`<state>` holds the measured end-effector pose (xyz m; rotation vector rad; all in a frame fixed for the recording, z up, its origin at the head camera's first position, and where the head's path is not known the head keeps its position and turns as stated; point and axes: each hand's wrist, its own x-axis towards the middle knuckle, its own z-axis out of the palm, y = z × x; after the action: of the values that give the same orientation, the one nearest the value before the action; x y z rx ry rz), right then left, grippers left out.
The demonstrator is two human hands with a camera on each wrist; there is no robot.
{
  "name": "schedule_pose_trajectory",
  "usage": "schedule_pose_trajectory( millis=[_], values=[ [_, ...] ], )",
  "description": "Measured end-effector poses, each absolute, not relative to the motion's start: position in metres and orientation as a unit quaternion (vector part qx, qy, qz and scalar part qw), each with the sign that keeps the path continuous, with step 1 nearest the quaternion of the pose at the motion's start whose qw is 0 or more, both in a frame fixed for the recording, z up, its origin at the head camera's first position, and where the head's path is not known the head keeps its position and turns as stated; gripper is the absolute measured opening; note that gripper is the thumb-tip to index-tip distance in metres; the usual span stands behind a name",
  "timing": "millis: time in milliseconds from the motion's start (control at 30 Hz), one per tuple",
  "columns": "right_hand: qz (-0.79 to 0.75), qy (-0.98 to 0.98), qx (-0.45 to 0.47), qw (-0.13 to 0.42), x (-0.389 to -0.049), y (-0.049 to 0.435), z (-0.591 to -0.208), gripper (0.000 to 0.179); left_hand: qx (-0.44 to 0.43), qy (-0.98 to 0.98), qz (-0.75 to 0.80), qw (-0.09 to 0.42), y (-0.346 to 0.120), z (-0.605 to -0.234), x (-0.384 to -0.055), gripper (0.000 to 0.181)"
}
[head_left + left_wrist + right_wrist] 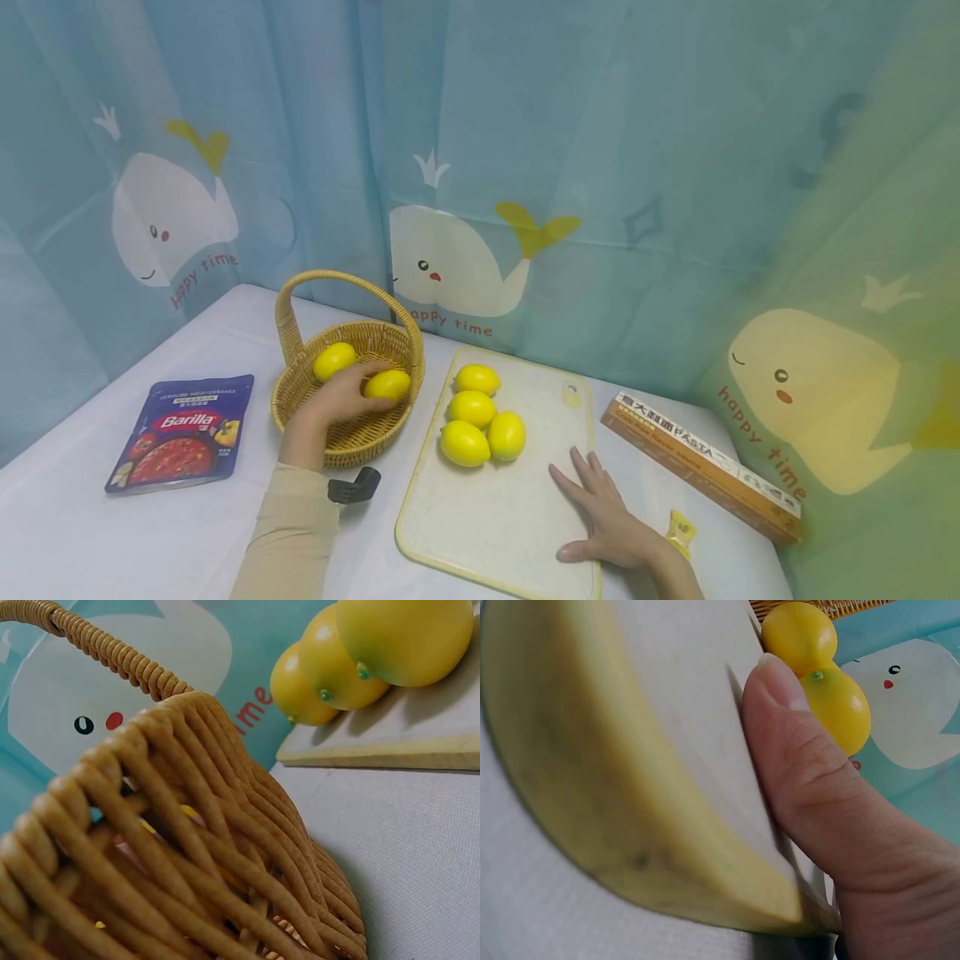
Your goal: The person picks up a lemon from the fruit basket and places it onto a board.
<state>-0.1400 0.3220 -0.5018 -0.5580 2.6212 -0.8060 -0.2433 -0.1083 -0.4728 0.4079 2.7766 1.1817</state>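
Observation:
My left hand (347, 393) reaches into a wicker basket (347, 457) and grips a lemon (388, 386), fingers over the top and thumb along its near side. A second lemon (334, 362) lies to the left inside the basket. In the left wrist view the basket's woven wall (172, 825) hides that hand. My right hand (611, 523) rests with fingers spread on the right edge of a cutting board (480, 518). Several lemons (465, 443) are grouped on the board's upper left part. The right wrist view shows the thumb (817, 765) on the board.
A blue Barilla sauce pouch (183, 433) lies left of the basket. A long pasta box (705, 467) and a small yellow packet (681, 532) lie right of the board. A whale-print curtain (637, 150) hangs behind the table.

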Motion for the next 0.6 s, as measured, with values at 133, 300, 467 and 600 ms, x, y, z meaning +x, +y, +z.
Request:
schedule_pose_trajectory(
  millis=[133, 300, 467, 600],
  values=[
    [-0.286, 0.922, -0.198, 0.171, -0.1403, 0.3228, -0.5024, 0.103, 0.149, 0.911, 0.382, 0.05, -0.1079, -0.4733, -0.2437, 0.068],
    [-0.282, 0.923, -0.195, 0.172, -0.1403, 0.3224, -0.5023, 0.103, 0.153, 0.912, 0.377, 0.054, -0.1077, -0.4721, -0.2431, 0.069],
    [-0.28, 0.925, -0.195, 0.169, -0.1401, 0.3222, -0.5017, 0.103, 0.148, 0.912, 0.38, 0.05, -0.1071, -0.472, -0.2436, 0.068],
    [-0.279, 0.925, -0.195, 0.168, -0.1403, 0.3228, -0.5028, 0.103, 0.145, 0.91, 0.386, 0.045, -0.1062, -0.4709, -0.2444, 0.067]
  ],
)
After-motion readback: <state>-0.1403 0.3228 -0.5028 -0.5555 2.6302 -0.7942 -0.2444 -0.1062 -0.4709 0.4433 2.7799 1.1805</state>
